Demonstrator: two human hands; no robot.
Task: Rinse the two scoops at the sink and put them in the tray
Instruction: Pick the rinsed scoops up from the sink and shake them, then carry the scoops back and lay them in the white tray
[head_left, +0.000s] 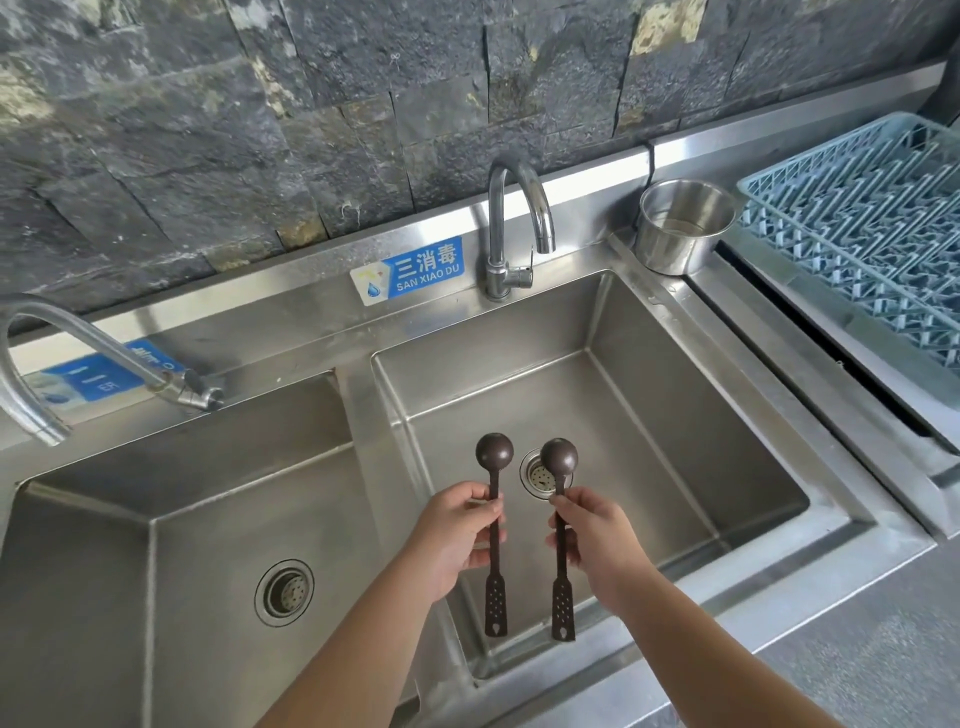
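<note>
Over the right-hand basin (649, 415) of the steel double sink we hold two brown scoops side by side, bowls pointing away from us, perforated handle ends toward us. Our left hand (457, 535) grips the left scoop (494, 499) at mid-handle, fingers curled closed around the stem and thumb pressed across it. Our right hand (597, 540) grips the right scoop (559, 514) the same way, fingertips pinched on the stem just below the bowl. The two scoops run roughly parallel and do not touch; both hang clear of the basin floor. The right scoop's bowl partly overlaps the drain strainer (537, 475) in our line of sight. We note the curved tap (519, 218) at the back rim of this basin, with no water visibly running. A blue label (410, 267) reading SAN XIAO DU sits beside its base. On the counter to the right stand a steel pot (680, 228) and, beyond it, the blue plastic tray (857, 218), well apart from the scoops. The left basin (130, 545) has its own tap (78, 353).
</note>
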